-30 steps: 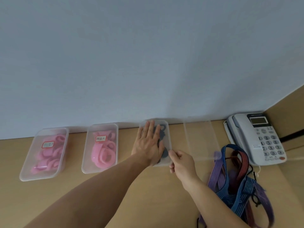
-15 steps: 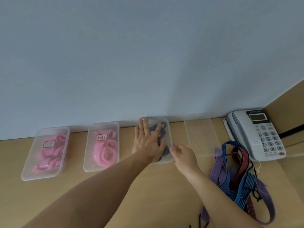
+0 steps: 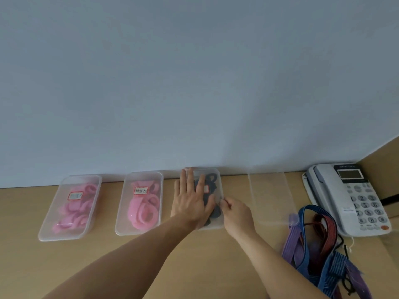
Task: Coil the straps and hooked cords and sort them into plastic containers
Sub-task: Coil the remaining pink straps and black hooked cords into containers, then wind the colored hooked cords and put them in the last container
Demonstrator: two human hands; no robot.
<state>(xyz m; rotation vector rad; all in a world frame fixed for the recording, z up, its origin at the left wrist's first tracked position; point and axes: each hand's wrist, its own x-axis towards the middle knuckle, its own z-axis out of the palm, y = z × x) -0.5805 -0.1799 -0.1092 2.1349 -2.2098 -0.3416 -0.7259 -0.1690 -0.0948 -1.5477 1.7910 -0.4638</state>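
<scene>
I see the dark box (image 3: 217,186) far back on the table (image 3: 32,266), by the wall (image 3: 194,83). It has black cords (image 3: 212,180) inside and its lid is on. A pink box (image 3: 140,203) and a second pink box (image 3: 71,208) sit to its left. A clear tray (image 3: 269,197), a heap of straps (image 3: 319,244) and a phone (image 3: 349,197) lie to its right. My left hand (image 3: 190,203) lies flat on the lid, fingers straight. My right hand (image 3: 237,214) pinches the dark box's right edge.

There is one camera, and it sits on the person's head. It looks forward and a little down. The wall (image 3: 194,83) fills the top half of the frame. The table (image 3: 32,266) lies across the bottom. Both arms (image 3: 140,249) reach in from the bottom edge, so the camera is close to the boxes (image 3: 71,235) in the middle.
</scene>
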